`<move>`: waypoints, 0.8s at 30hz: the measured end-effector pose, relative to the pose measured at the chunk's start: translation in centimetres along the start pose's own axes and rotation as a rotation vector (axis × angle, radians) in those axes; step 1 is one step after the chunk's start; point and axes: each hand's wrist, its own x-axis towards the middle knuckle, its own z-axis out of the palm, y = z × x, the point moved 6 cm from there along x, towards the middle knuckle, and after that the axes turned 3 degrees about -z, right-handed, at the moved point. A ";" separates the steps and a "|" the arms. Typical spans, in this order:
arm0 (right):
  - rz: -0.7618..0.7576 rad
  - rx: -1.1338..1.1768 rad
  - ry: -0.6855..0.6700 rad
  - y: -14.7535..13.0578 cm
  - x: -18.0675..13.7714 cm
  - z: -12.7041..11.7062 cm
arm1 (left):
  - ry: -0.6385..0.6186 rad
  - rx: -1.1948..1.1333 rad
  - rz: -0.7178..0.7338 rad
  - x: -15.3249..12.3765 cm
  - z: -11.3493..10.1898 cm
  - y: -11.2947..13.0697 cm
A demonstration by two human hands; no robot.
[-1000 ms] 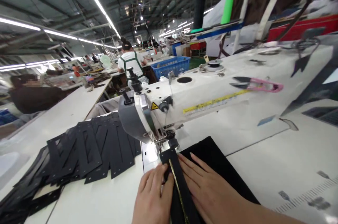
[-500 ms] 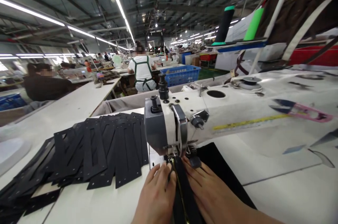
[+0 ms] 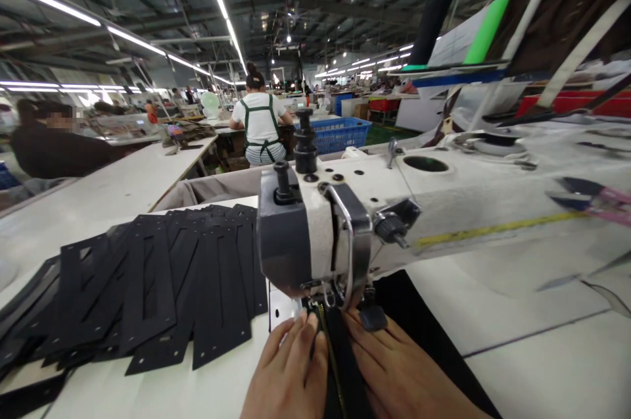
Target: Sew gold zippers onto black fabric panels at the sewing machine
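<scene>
A black zipper strip (image 3: 336, 353) with gold teeth runs lengthwise under the needle area of a white sewing machine (image 3: 325, 228). My left hand (image 3: 288, 366) lies on the strip's left edge, fingers stretched forward close to the presser foot (image 3: 329, 297). On the other side, my right hand (image 3: 399, 366) rests flat over black fabric (image 3: 428, 320), its fingertips just right of the foot. Neither hand visibly grips the material; both press from above. My left fingers partly cover the strip's edge, and the needle tip is hard to make out.
Black cut panels with slots (image 3: 148, 287) lie overlapped to the left. Pink-handled snippers (image 3: 596, 198) and a yellow measuring tape (image 3: 497, 229) are on the machine arm. Thread cones (image 3: 486, 31) stand above. A co-worker in a green apron (image 3: 259, 120) sits ahead beside a blue crate (image 3: 340, 134).
My view has shifted closer to the machine head, so the black panels appear further left. Both hands stay beside the zipper strip, in nearly the same pose.
</scene>
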 end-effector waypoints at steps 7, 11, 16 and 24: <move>-0.019 0.006 0.064 0.2 -0.2 0.0 | -0.046 0.019 -0.006 -0.2 0.5 0.1; -0.024 -0.002 0.071 0.1 -0.4 -0.2 | -0.066 0.015 -0.018 -0.3 0.5 0.2; -0.010 0.048 0.008 0.1 -0.2 -0.3 | -0.057 -0.001 -0.023 -0.3 0.3 0.3; -0.027 0.054 -0.032 -0.2 -0.1 -0.8 | 0.004 0.036 -0.070 0.3 0.0 0.7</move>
